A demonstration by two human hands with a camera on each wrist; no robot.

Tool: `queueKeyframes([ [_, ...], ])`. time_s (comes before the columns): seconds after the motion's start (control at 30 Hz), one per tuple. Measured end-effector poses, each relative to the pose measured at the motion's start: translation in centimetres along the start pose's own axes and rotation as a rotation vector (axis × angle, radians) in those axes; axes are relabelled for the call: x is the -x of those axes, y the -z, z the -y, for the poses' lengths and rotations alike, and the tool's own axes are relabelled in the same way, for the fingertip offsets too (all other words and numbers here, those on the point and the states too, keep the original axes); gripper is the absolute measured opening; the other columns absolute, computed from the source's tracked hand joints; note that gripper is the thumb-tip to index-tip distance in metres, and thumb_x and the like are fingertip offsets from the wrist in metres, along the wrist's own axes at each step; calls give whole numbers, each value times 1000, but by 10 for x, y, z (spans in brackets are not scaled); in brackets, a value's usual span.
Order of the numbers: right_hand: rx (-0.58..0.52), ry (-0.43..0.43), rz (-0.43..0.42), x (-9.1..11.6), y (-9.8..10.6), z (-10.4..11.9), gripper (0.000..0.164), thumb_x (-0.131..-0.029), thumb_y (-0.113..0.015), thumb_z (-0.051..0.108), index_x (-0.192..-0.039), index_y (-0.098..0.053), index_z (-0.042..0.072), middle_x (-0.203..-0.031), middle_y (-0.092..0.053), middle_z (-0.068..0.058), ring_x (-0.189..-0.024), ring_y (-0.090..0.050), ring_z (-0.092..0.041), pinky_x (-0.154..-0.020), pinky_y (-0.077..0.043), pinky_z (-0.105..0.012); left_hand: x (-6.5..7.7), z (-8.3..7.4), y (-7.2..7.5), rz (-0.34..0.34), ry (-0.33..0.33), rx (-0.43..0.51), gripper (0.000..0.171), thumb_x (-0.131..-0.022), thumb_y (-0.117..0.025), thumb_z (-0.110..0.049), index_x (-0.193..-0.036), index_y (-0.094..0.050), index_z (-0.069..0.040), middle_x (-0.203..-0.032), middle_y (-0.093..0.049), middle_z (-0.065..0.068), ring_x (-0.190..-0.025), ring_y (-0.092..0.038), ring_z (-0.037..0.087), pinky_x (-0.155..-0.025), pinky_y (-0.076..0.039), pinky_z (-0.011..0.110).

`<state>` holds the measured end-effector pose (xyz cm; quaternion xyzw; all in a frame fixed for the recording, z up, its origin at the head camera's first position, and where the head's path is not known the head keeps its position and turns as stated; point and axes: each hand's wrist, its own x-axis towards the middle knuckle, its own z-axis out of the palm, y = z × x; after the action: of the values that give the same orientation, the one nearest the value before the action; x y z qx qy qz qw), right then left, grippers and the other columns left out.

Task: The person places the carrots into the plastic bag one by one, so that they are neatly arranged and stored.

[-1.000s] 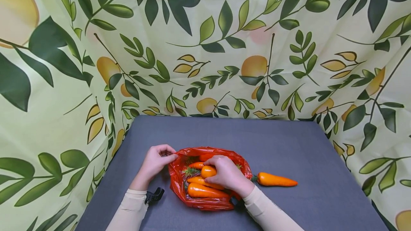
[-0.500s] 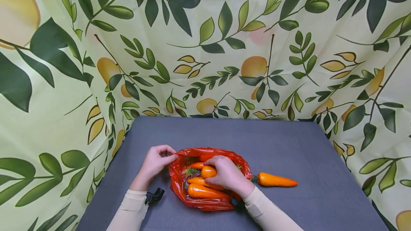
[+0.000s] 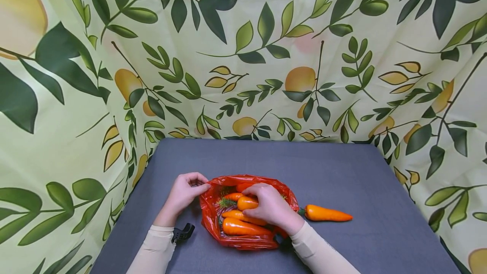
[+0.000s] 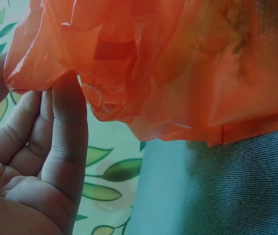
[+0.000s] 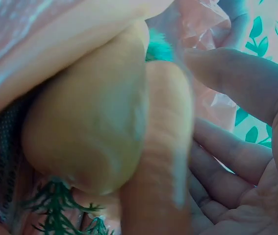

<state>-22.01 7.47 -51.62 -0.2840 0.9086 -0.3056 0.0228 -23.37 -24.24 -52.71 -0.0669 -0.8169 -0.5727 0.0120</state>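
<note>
A red plastic bag [image 3: 243, 243] lies with its mouth wide, several orange carrots [image 3: 245, 226] inside it. My left hand [image 3: 184, 195] pinches the bag's left rim between thumb and fingers; the left wrist view shows the crinkled red film [image 4: 114, 73] at the fingertips. Reaching in from the right, my right hand [image 3: 272, 206] holds a carrot [image 3: 247, 203], its rounded end pointing left between thumb and fingers. In the right wrist view, the thumb and fingers stand beside carrots [image 5: 89, 117] with green tops [image 5: 55, 208]. The held carrot's other end is hidden under my right hand.
One loose carrot [image 3: 329, 213] lies on the grey table [image 3: 323, 172] right of the bag, its green top at the bag's edge. A black wrist camera [image 3: 183, 232] shows at my left wrist. Leaf-patterned cloth [image 3: 243, 75] encloses the back and sides.
My right wrist has shifted slightly to the right, and the held carrot's end shows a little more. The left hand and the bag stay as they were.
</note>
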Motion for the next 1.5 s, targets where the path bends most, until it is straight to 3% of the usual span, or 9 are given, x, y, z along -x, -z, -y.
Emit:
queueKeyframes([
  [0.4,-66,-8,-32,10,22,7,48,-87,-97,29,-130,-81,14,-127,-82,1,-117,-73,-20,-103,-62,-48,0,0,-2,-2,1,0,11,-94,-87,-10,-100,-82,-3,-90,-78,12,-76,-66,17,-69,-56,25],
  [0.87,-119,14,-171,31,59,16,50,-87,-97,35,-132,-81,22,-129,-79,9,-118,-73,-16,-102,-63,-51,1,1,0,0,2,-1,11,-94,-87,-11,-100,-82,-3,-91,-79,13,-75,-66,16,-68,-56,25],
  [1.27,-163,-70,-227,50,83,3,56,-85,-98,38,-137,-77,33,-138,-76,13,-132,-70,-21,-111,-58,-59,0,4,0,1,6,2,13,-94,-88,-13,-100,-82,-3,-90,-78,13,-73,-64,17,-66,-55,26],
  [1.5,-131,-95,-259,63,94,-14,61,-85,-99,40,-141,-74,39,-144,-73,12,-139,-67,-24,-114,-55,-64,0,3,0,5,7,0,13,-94,-88,-12,-100,-81,-3,-91,-78,13,-72,-65,17,-66,-56,27],
])
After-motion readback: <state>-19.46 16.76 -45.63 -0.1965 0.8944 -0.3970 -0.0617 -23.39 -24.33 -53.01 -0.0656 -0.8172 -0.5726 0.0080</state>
